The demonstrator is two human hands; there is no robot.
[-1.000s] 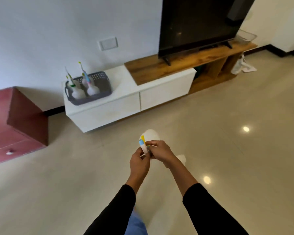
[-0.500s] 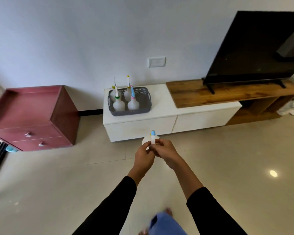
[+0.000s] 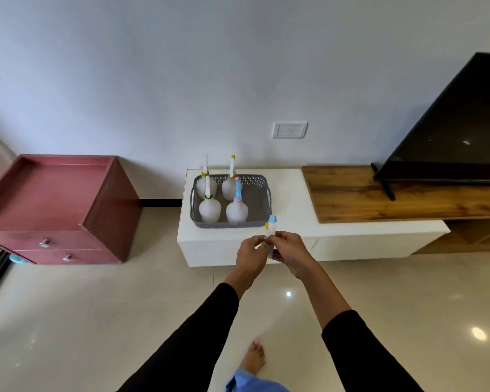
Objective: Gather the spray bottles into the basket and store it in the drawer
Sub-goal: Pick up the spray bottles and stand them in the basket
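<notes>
- a big grey wall fills the top, with a white switch plate on it.
- the shiny pale floor fills the bottom.
- a black tv stands on a brown wood top at the right.
- a red cabinet with two small drawers sits at the left, beside the wall.
- a long white cabinet sits in the middle, between the red cabinet and the wood top. it has drawers in its front.
- a grey basket rests on the left end of the white cabinet.
- four spray bottles stand upright in the left part of the basket, two in front and two behind.
- two arms in black sleeves reach out from the bottom.
- the left hand has its fingers curled and pinches the lower part of a small bottle.
- the right hand has its fingers curled round the same bottle from the other side.
- the held spray bottle has a blue and yellow top that pokes up above both hands. it is in the air in front of the white cabinet, near the basket's front right corner, not in the basket.
- a bare foot shows on the floor at the bottom.
</notes>
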